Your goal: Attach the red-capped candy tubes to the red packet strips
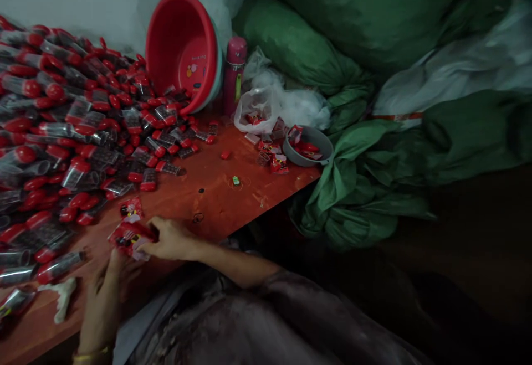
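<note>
My right hand [170,238] and my left hand [103,287] meet at the near edge of an orange-red table [224,193]. Together they pinch a small red printed packet [131,237]. A second red packet [131,207] lies just beyond it on the table. To the left, a big heap of clear tubes with red caps [62,132] covers the table and reaches almost to my hands.
A red basin [183,49] leans on the wall beside a pink flask [234,74]. A clear plastic bag [270,104], a grey bowl [308,146] with red pieces and loose packets [278,163] sit at the far right. Green sacks [357,176] crowd the table's right edge.
</note>
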`<move>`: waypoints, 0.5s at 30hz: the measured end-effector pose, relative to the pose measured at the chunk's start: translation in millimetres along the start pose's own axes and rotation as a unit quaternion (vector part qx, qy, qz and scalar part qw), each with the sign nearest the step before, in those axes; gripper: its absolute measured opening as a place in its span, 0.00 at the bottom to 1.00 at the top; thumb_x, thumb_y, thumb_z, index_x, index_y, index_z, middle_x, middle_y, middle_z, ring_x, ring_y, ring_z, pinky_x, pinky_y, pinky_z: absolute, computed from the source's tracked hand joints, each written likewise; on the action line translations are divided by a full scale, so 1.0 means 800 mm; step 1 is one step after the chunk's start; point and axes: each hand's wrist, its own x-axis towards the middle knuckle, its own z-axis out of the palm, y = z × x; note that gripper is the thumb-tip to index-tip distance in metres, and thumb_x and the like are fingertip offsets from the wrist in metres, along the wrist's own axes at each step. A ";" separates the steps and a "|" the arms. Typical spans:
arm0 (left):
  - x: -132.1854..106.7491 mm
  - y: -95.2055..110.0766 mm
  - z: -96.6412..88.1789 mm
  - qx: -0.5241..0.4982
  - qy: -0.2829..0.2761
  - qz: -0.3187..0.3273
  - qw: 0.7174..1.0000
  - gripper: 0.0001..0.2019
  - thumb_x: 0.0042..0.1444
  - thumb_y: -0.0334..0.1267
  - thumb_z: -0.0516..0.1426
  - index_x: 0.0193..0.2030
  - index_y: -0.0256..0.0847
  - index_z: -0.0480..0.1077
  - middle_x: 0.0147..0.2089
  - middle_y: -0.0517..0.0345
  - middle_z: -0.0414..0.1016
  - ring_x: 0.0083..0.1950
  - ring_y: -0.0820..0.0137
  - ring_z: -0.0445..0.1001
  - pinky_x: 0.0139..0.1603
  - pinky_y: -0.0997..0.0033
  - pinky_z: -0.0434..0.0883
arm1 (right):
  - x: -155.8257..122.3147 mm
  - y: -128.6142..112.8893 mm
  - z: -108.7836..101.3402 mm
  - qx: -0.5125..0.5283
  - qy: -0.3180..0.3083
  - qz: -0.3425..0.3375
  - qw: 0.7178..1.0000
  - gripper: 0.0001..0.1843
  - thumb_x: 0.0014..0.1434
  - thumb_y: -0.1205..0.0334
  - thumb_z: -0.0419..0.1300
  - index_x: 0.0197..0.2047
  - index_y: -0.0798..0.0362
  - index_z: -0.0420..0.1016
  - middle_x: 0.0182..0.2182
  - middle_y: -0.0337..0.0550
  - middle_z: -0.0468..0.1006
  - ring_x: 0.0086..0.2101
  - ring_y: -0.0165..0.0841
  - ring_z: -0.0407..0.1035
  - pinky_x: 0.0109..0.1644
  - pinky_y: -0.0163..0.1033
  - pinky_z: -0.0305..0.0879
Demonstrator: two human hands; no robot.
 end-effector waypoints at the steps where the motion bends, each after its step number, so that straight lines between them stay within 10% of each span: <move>1: 0.004 0.013 0.011 -0.044 -0.003 -0.015 0.999 0.24 0.52 0.58 0.46 0.46 0.48 0.72 0.33 0.56 0.78 0.37 0.59 0.78 0.34 0.62 0.77 | -0.007 0.007 -0.006 0.018 0.027 0.009 0.999 0.17 0.52 0.50 0.61 0.41 0.52 0.69 0.34 0.38 0.77 0.32 0.29 0.70 0.33 0.31 0.62; 6: 0.031 0.076 0.079 -0.328 -0.053 -0.094 0.938 0.22 0.37 0.54 0.63 0.34 0.39 0.72 0.33 0.54 0.78 0.37 0.62 0.77 0.37 0.66 0.75 | -0.039 0.041 -0.035 0.010 0.167 0.083 0.982 0.12 0.53 0.56 0.60 0.38 0.53 0.68 0.31 0.40 0.77 0.32 0.31 0.70 0.34 0.33 0.63; 15: 0.056 0.112 0.147 -0.367 -0.159 -0.085 0.913 0.24 0.34 0.50 0.67 0.35 0.34 0.72 0.29 0.57 0.77 0.27 0.72 0.72 0.30 0.71 0.72 | -0.099 0.136 -0.156 -0.145 0.316 0.071 0.935 0.12 0.61 0.58 0.52 0.43 0.53 0.72 0.43 0.50 0.76 0.40 0.38 0.70 0.47 0.43 0.64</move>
